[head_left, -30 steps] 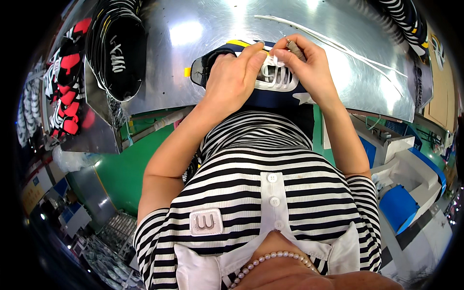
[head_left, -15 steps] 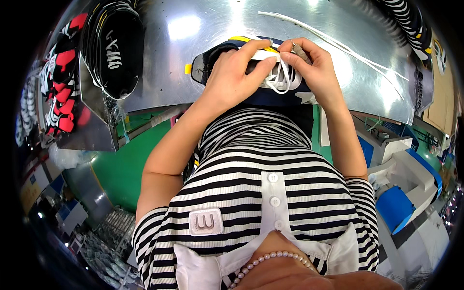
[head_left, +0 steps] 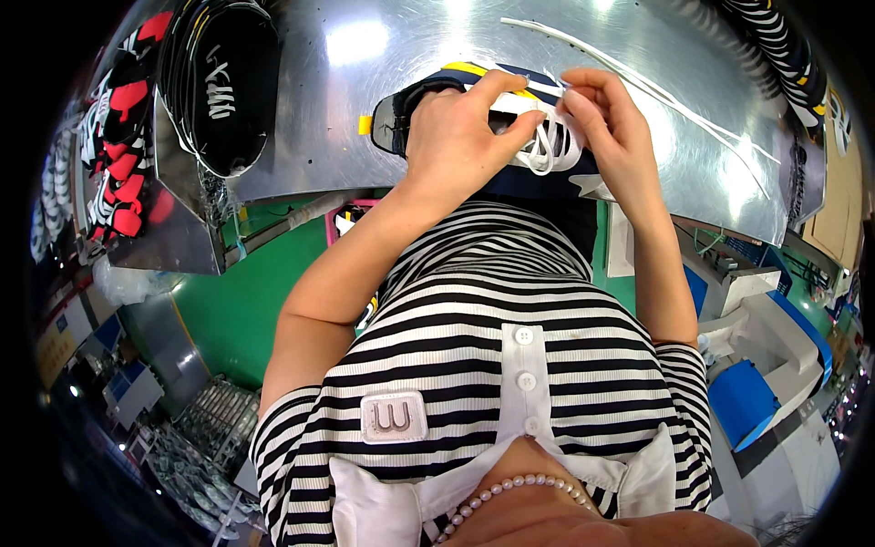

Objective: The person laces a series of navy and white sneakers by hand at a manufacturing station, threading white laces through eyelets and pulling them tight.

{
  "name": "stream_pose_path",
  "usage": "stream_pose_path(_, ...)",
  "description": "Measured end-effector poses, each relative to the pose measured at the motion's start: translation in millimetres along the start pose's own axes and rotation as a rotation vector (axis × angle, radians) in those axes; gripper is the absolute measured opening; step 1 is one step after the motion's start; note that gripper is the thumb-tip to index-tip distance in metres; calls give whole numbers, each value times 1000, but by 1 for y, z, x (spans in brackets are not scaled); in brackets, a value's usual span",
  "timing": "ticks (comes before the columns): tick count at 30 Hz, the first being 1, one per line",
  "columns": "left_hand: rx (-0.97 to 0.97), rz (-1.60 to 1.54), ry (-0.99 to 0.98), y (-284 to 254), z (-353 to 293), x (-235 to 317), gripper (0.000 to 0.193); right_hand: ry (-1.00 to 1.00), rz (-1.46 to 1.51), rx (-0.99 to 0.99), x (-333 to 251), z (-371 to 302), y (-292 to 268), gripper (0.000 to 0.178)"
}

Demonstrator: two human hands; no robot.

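Note:
A navy shoe [head_left: 524, 185] with yellow and white parts lies on its side on the metal table, its opening toward the left. My left hand [head_left: 460, 137] is closed on it, some fingers hidden in the opening, thumb and index finger at the eyelet edge. White shoelace [head_left: 541, 157] hangs in a loop and crosses the front of the shoe. My right hand [head_left: 609, 123] is just to the right, thumb and bent fingers pinching a stretch of white lace that runs from near the left index fingertip.
Loose white laces [head_left: 638, 84] lie on the metal table [head_left: 365, 173] to the right. A stack of black shoe parts [head_left: 219, 100] stands at the left, beside red, black and white pieces [head_left: 126, 155]. Striped items [head_left: 775, 55] sit at the far right.
My right hand has shifted slightly right, away from the left fingers, and a short white lace stretch now shows between them. A brownish piece seen at the right fingers no longer shows.

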State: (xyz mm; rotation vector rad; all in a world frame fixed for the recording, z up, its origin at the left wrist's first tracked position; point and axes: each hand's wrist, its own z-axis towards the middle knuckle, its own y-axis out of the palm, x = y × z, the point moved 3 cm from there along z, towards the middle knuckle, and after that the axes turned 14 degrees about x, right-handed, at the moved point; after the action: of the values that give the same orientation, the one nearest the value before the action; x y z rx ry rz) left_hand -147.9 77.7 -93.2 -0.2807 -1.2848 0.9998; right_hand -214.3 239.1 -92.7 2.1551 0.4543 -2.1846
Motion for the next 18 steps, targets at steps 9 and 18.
stream_pose_path(9, -44, -2, -41, -2, 1, 4, 36, -166, -260, -57, -1, -13, -14, 9)
stream_pose_path(18, -14, 8, 15, -1, 0, 3, 36, -279, -382, -68, -8, -12, -11, 10)
